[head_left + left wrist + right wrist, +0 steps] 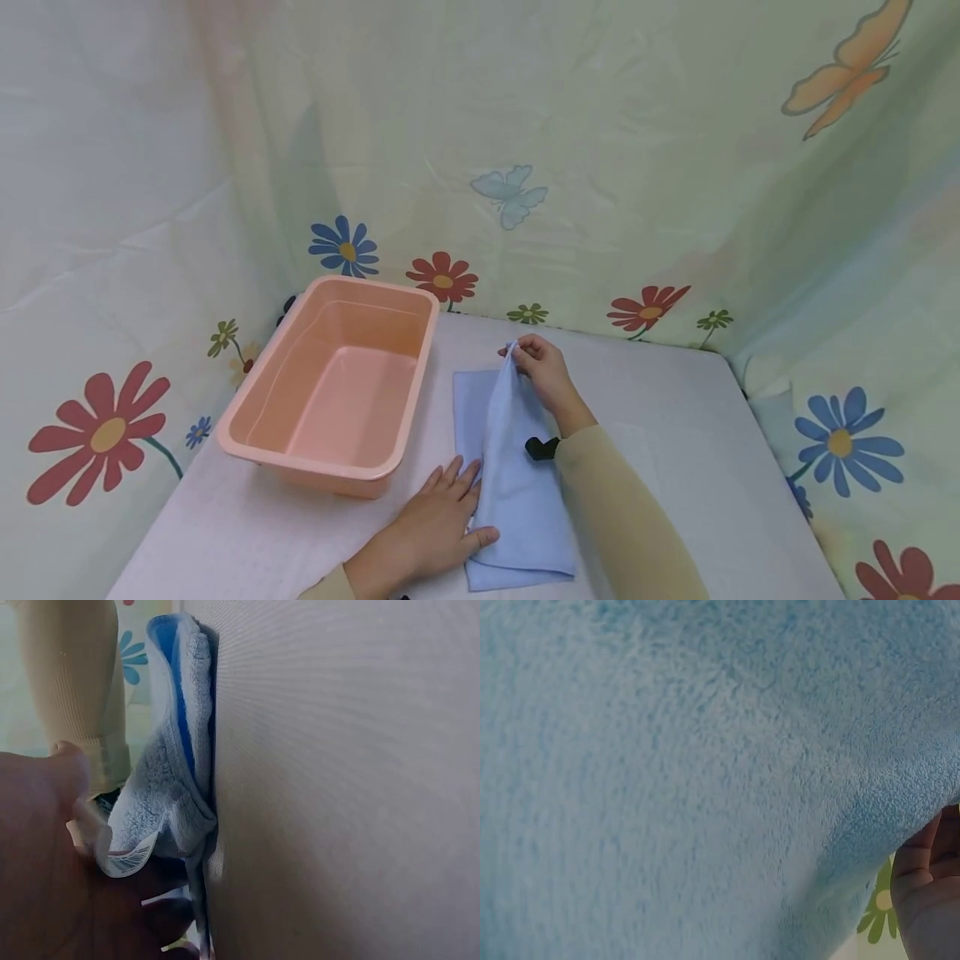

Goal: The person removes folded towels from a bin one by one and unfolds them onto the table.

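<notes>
A light blue terry towel (528, 525) lies folded on the white-covered table, its fold raised into a peak toward the far end. My right hand (550, 379) pinches that peak between thumb and fingers; in the right wrist view the raised towel (705, 780) fills most of the picture. At the towel's near left edge my left hand (433, 525) rests with fingers spread and straight, thumb over the cloth. A small white label (133, 859) sticks out from the towel's edge beside the left hand in the left wrist view.
A pink plastic basin (423, 367) stands on the table left of the towel. Curtains (600, 167) with printed flowers and butterflies close off the back and sides. The table's right edge (780, 467) runs beyond my right sleeve (622, 508).
</notes>
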The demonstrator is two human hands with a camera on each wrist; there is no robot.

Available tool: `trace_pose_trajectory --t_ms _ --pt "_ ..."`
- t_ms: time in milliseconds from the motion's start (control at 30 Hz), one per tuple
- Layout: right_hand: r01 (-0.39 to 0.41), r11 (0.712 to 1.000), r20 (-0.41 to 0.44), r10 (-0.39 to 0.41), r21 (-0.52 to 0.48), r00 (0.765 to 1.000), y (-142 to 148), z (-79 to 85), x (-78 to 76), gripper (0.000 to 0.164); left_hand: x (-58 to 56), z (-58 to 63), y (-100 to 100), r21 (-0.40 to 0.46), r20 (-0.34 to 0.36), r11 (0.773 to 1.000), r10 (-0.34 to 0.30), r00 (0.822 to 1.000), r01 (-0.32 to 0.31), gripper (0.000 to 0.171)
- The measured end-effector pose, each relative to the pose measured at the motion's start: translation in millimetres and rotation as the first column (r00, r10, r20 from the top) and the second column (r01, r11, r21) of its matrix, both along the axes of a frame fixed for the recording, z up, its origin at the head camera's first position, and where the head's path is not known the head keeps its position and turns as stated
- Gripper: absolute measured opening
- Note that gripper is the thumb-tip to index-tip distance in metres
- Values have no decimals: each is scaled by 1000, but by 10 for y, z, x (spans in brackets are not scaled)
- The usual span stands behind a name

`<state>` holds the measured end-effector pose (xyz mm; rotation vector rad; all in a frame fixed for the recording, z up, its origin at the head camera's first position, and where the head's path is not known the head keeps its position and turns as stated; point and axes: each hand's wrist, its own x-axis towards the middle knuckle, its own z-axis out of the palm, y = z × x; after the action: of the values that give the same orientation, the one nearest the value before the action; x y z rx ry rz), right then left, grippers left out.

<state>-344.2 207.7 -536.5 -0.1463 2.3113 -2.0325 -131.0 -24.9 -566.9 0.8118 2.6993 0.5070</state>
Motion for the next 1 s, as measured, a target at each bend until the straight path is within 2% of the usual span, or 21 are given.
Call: trace_pose_trajectory --t_ms 133,233,367,500,767,900,1000 --pt "19 993 13 -18 -116 1000 101 0 24 4 -10 -5 15 -11 14 1000 -27 1000 27 93" --pt "25 974 7 -24 -226 1000 176 -3 38 7 -18 -18 23 -23 -2 999 -26 1000 26 94" --pt "41 945 3 -42 -324 999 277 12 81 8 -12 -27 18 -36 -29 999 -34 999 33 100" --pt "58 923 -1 -63 -380 998 383 27 135 13 8 -16 7 -66 -48 997 -45 998 42 105" --pt "70 880 0 -80 -470 997 613 49 213 22 38 -38 32 -137 -81 990 -36 996 25 105" --pt "84 873 5 -93 -481 996 721 61 249 25 22 -20 37 -134 -56 991 -23 998 15 105" --pt "91 880 6 -100 -467 995 796 73 277 24 -3 1 37 -137 -16 991 -16 1000 14 105"
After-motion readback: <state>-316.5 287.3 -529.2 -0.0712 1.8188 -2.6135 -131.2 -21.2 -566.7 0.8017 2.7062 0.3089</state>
